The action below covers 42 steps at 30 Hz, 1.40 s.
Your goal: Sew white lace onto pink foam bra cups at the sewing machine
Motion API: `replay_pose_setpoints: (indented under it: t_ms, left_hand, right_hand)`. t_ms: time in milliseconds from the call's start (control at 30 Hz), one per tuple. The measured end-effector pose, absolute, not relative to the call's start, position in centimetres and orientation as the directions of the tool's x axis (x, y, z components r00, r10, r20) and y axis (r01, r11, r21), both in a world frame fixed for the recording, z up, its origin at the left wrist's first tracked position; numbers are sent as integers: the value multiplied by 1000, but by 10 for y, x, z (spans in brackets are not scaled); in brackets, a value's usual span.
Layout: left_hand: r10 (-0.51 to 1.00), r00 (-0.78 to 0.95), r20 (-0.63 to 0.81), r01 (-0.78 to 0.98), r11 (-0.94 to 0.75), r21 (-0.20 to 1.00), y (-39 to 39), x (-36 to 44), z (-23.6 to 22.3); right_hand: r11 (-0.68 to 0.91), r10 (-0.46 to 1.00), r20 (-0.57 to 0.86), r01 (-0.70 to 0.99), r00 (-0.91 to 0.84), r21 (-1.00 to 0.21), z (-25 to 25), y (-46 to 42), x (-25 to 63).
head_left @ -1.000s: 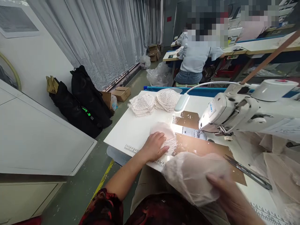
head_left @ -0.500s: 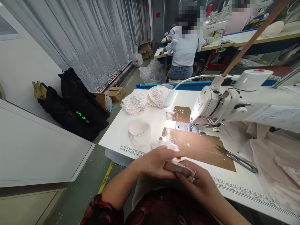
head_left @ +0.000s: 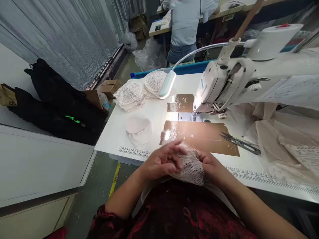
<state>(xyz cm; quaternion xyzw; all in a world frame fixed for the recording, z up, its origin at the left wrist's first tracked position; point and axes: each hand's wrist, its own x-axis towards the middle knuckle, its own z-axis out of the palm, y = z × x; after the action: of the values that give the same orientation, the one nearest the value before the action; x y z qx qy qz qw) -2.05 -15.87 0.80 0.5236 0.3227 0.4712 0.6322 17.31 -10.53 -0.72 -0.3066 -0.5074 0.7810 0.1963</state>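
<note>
A cream lace bra cup (head_left: 191, 168) is held over the front edge of the sewing table (head_left: 112, 132). My right hand (head_left: 209, 166) pinches its right side, with the fingertips partly behind the lace. At the cup's left side is my left hand (head_left: 159, 162), palm turned up, its fingers loosely bent and apart. On the table to the left lies a plain pale cup (head_left: 140, 131). Two stacks of lace cups, a nearer stack (head_left: 131, 96) and a farther stack (head_left: 155, 82), sit at the back left.
The white sewing machine (head_left: 224, 86) stands at the right, with a lamp (head_left: 167, 84) beside its needle area. Thread snips (head_left: 240, 143) lie on brown tape (head_left: 199, 134). Sheer beige fabric (head_left: 276, 146) covers the right side. Beyond the table sits a co-worker (head_left: 185, 26).
The lace cup, folded between both hands before, is now spread with its lace face showing. My left fingers have loosened from it. The view has tilted down.
</note>
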Motion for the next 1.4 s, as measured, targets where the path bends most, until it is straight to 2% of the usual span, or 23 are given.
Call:
replay_pose_setpoints:
  t_ms: [67,100,167,233,333,467,633,733,833,900,967,1033,1067,1133,1200,1400]
  left_hand:
    - [987,156,40,-181,-11,983,-157,-24,4]
    - [993,122,-6,-137,22,990,-156,-26,1]
    - [975,181,-127,-102,147,984,-157,-30,-2]
    - [949,242,-201,-152,242,958,-160,-30,-6]
    - [966,121,-228,-292,255,922,-165,-27,-13]
    - [957,-14,-288,-446,252,859,-167,-19,-16]
    - [941,-129,-313,-585,183,791,-164,1,-10]
    - [928,-140,-346,-672,168,721,-162,7,-10]
    - [919,-99,-382,-679,218,701,-161,-3,-11]
    - [944,-134,-301,-588,168,791,-159,-15,-9]
    - [980,-177,-91,-370,19,929,-157,-28,-2]
    - [991,-83,109,-54,-114,992,-153,-35,7]
    - [991,27,133,89,-135,987,-152,-37,13]
    - [971,233,44,278,-110,954,-148,-36,21]
    - [937,340,-77,345,-48,937,-146,-30,24]
    - [935,321,-154,247,74,966,-144,-14,16]
  right_hand:
    - [-508,582,-312,-37,-751,-861,-12,-108,175]
    - [-525,588,-313,-57,-746,-849,-13,-109,176]
    - [-527,646,-318,-105,-694,-843,-13,-109,178]
    - [-497,748,-315,-178,-584,-849,-13,-108,178]
    - [-420,865,-293,-266,-408,-868,-14,-105,178]
    - [-376,871,-281,-179,-403,-909,-21,-101,180]
    - [-276,871,-190,-131,-453,-952,-24,-102,184]
    - [-220,875,-191,-13,-446,-975,-19,-102,186]
    - [-242,892,-202,-49,-405,-969,-12,-102,188]
    - [-261,869,-214,-46,-445,-964,-8,-102,189]
    - [-253,824,-213,-5,-526,-968,-6,-102,188]
    - [-231,764,-193,18,-616,-973,-4,-103,187]
    - [-223,736,-182,20,-652,-975,-4,-104,186]
    - [-199,701,-162,27,-694,-980,-3,-106,184]
    - [-150,702,-142,51,-698,-987,-2,-107,183]
    - [153,852,45,166,-522,-974,3,-105,181]
